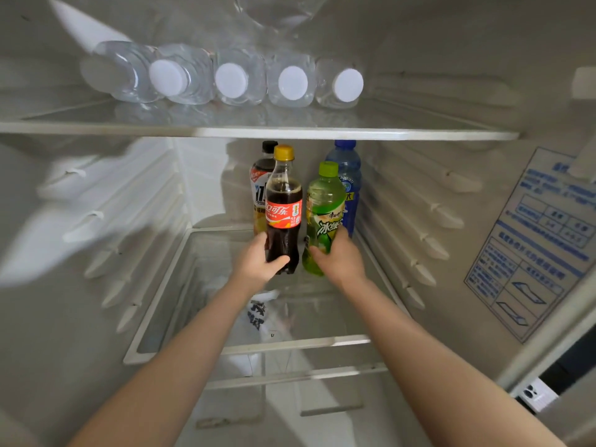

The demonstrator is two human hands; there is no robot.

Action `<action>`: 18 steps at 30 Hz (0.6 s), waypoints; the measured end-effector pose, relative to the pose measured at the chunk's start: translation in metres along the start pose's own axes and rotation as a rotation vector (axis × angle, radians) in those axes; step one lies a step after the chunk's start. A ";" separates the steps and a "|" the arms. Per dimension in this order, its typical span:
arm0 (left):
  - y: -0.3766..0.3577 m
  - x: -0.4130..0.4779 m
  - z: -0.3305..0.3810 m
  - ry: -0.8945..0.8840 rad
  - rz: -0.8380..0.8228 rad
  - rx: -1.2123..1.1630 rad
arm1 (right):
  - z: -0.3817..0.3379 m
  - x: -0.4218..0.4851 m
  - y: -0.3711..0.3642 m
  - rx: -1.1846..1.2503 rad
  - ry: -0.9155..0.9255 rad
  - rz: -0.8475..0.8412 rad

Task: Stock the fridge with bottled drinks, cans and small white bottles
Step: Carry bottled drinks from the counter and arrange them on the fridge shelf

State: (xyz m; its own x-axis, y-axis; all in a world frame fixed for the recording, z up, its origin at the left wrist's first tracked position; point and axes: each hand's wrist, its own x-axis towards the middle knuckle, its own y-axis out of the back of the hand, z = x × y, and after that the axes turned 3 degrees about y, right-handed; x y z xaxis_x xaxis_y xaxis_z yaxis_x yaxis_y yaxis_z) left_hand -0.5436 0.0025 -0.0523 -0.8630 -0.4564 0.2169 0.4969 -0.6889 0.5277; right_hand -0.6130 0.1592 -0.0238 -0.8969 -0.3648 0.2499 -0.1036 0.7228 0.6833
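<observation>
Inside the open fridge, my left hand [258, 262] grips the lower part of a cola bottle [283, 208] with a red label and yellow cap, upright on the glass middle shelf [180, 285]. My right hand [338, 256] grips a green tea bottle [324, 208] with a green cap, upright just right of the cola. Behind them stand a black-capped bottle [260, 182] with a white and yellow label and a blue bottle [350, 175].
Several clear water bottles [232, 79] with white caps lie side by side on the upper shelf [419, 134]. Ribbed fridge walls close in left and right. A blue printed sticker [535, 240] is on the right wall. A bag with dark print [258, 314] shows below the glass shelf.
</observation>
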 end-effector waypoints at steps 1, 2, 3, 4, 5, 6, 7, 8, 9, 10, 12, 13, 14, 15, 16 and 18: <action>0.001 -0.001 0.002 0.003 -0.003 0.010 | 0.000 -0.002 0.001 0.001 -0.018 -0.017; 0.002 -0.002 0.003 0.014 -0.005 0.004 | -0.001 -0.004 0.001 0.011 -0.030 -0.027; 0.004 -0.005 0.005 0.027 0.003 -0.026 | 0.000 -0.008 0.002 0.026 -0.031 -0.027; 0.006 -0.008 0.007 0.041 0.029 -0.052 | 0.001 -0.014 0.003 0.042 -0.023 -0.019; 0.008 -0.013 0.009 0.042 0.079 -0.061 | 0.002 -0.020 0.005 0.056 -0.011 -0.007; 0.010 -0.021 0.012 0.043 0.143 -0.055 | 0.004 -0.028 0.007 0.064 -0.001 0.006; 0.011 -0.029 0.013 0.036 0.207 -0.048 | 0.006 -0.037 0.009 0.062 0.006 0.020; 0.012 -0.039 0.016 0.011 0.257 -0.053 | 0.009 -0.046 0.012 0.055 0.011 0.037; 0.013 -0.048 0.018 -0.034 0.295 -0.071 | 0.013 -0.056 0.015 0.050 0.008 0.056; 0.013 -0.058 0.020 -0.086 0.319 -0.097 | 0.016 -0.066 0.018 0.058 0.000 0.074; 0.013 -0.077 0.024 -0.188 0.325 -0.159 | 0.022 -0.089 0.025 0.094 -0.008 0.105; 0.010 -0.087 0.026 -0.224 0.303 -0.193 | 0.025 -0.101 0.028 0.100 0.004 0.127; 0.005 -0.098 0.027 -0.242 0.270 -0.227 | 0.028 -0.114 0.031 0.100 0.022 0.153; -0.001 -0.110 0.029 -0.250 0.227 -0.259 | 0.032 -0.129 0.033 0.105 0.042 0.179; -0.009 -0.123 0.032 -0.262 0.175 -0.278 | 0.035 -0.144 0.036 0.118 0.056 0.204; -0.026 -0.148 0.035 -0.327 0.076 -0.268 | 0.045 -0.179 0.040 0.123 0.062 0.230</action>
State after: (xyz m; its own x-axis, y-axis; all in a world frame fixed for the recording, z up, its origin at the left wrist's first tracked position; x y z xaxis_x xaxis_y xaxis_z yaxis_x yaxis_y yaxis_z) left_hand -0.4316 0.1075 -0.0696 -0.7851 -0.3389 0.5184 0.5294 -0.8017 0.2777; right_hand -0.4763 0.2796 -0.0721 -0.8751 -0.2155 0.4332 0.0448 0.8554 0.5161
